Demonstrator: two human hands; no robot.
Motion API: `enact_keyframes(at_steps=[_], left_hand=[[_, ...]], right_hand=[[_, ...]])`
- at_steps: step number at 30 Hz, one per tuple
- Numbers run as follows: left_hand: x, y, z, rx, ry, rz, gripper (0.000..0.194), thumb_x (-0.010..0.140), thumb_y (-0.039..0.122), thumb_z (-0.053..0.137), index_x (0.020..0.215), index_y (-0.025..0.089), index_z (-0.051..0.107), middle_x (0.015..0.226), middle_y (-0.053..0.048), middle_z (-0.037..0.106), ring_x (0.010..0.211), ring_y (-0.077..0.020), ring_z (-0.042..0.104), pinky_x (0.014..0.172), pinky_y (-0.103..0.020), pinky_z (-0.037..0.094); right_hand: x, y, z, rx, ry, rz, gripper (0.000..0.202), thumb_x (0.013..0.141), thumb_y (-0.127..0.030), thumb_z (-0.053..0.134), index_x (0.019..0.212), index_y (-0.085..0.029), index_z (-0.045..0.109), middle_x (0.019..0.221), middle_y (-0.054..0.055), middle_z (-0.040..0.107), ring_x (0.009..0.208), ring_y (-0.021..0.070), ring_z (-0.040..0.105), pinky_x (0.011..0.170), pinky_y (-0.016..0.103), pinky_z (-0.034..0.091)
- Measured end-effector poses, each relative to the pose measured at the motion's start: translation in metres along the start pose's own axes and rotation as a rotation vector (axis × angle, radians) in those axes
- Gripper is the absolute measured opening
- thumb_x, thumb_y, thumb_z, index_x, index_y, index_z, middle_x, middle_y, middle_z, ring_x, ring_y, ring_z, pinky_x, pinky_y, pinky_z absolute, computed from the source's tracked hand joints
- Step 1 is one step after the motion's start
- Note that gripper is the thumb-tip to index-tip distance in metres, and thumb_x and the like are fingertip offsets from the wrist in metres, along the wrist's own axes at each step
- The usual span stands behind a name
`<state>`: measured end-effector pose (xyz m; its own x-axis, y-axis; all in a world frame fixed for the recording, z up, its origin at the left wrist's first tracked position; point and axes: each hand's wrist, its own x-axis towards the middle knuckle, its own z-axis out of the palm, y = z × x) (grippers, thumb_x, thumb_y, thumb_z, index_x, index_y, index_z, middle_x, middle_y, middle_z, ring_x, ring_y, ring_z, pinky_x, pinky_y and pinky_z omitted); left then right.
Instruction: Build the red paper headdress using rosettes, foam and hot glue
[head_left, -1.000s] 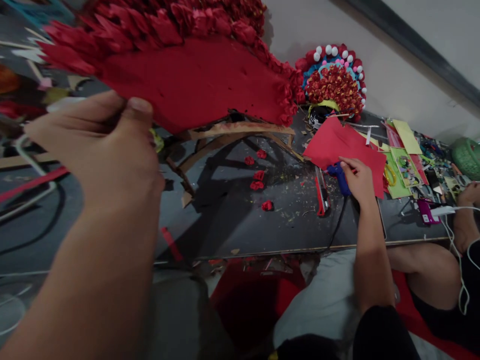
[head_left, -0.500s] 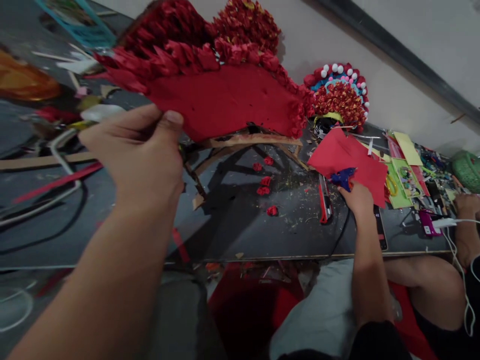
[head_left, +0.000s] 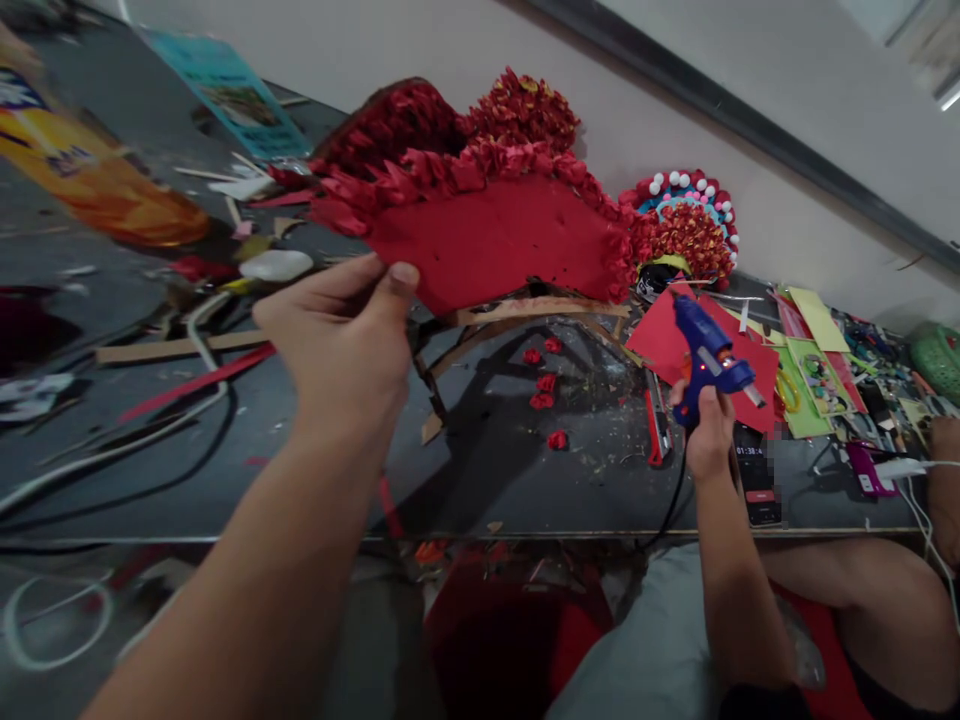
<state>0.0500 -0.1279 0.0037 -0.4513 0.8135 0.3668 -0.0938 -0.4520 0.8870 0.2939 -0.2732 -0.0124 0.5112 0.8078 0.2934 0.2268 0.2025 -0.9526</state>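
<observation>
While the left forearm slants up from the lower left, back of the hand uppermost, the left hand [head_left: 341, 345] pinches the lower left edge of a red panel [head_left: 495, 240] between thumb and bent fingers. The right forearm rises nearly straight from below, and the right hand [head_left: 709, 435] is closed around the handle of a blue glue gun [head_left: 701, 340], its nozzle angled up and away to the left, a small red light glowing on its side and a pale glue stick poking out behind.

Under the nozzle lies a smooth sheet of red paper [head_left: 652, 335] with straight edges; beside it is a red utility knife [head_left: 655, 425]. Several small, crumpled red paper flowers [head_left: 544, 395] are scattered on the dark, scuffed bench [head_left: 510, 480], amid flecks of debris.

The panel is over the back part of the bench, left of the glue gun. Its face is flat and matte with a few dark specks; ruffled petals crowd the top edge and right end. Below its bottom edge, a brown strip [head_left: 525, 310] curves gently.
</observation>
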Motion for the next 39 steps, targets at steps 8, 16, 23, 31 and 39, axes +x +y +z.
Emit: enact_keyframes(at_steps=[8, 16, 23, 31, 39], left_hand=[[-0.004, 0.006, 0.004, -0.027, 0.01, -0.026, 0.023, 0.053, 0.028, 0.071, 0.064, 0.008, 0.069, 0.048, 0.007, 0.042, 0.045, -0.002, 0.032, 0.048, -0.018, 0.031], [-0.005, 0.003, 0.003, -0.025, -0.033, 0.032, 0.019, 0.057, 0.025, 0.071, 0.065, 0.008, 0.071, 0.048, 0.007, 0.039, 0.046, -0.0016, 0.031, 0.045, -0.015, 0.028], [-0.005, 0.005, 0.002, -0.033, -0.053, 0.041, 0.019, 0.059, 0.024, 0.071, 0.07, 0.009, 0.072, 0.05, 0.006, 0.042, 0.048, -0.0013, 0.033, 0.048, -0.015, 0.03], [-0.005, 0.002, 0.004, -0.062, -0.031, 0.027, 0.016, 0.055, 0.026, 0.071, 0.061, 0.011, 0.069, 0.05, 0.006, 0.043, 0.047, -0.0022, 0.034, 0.046, -0.016, 0.027], [-0.005, 0.004, 0.003, -0.024, -0.045, 0.035, 0.016, 0.057, 0.025, 0.07, 0.06, 0.01, 0.067, 0.048, 0.006, 0.039, 0.046, -0.0022, 0.031, 0.045, -0.017, 0.024]], right_hand=[[-0.018, 0.0, 0.02, -0.047, -0.201, -0.025, 0.045, 0.082, -0.063, 0.047, 0.095, -0.022, 0.06, 0.081, 0.003, 0.064, 0.068, 0.0135, 0.055, 0.07, 0.03, 0.047], [-0.018, 0.009, 0.019, -0.192, -0.158, -0.045, 0.054, 0.083, -0.068, 0.038, 0.09, -0.02, 0.063, 0.093, 0.007, 0.066, 0.083, 0.0191, 0.06, 0.073, 0.034, 0.047], [-0.019, 0.009, 0.02, -0.227, -0.164, -0.044, 0.055, 0.084, -0.067, 0.037, 0.089, -0.02, 0.064, 0.094, 0.008, 0.067, 0.086, 0.0204, 0.061, 0.077, 0.035, 0.047], [-0.018, 0.006, 0.022, -0.215, -0.168, -0.077, 0.053, 0.085, -0.066, 0.036, 0.099, -0.022, 0.062, 0.088, 0.007, 0.066, 0.092, 0.0221, 0.061, 0.083, 0.037, 0.047], [-0.019, 0.013, 0.021, -0.211, -0.107, -0.061, 0.05, 0.082, -0.067, 0.042, 0.094, -0.021, 0.058, 0.094, 0.008, 0.062, 0.092, 0.0222, 0.058, 0.086, 0.038, 0.045]])
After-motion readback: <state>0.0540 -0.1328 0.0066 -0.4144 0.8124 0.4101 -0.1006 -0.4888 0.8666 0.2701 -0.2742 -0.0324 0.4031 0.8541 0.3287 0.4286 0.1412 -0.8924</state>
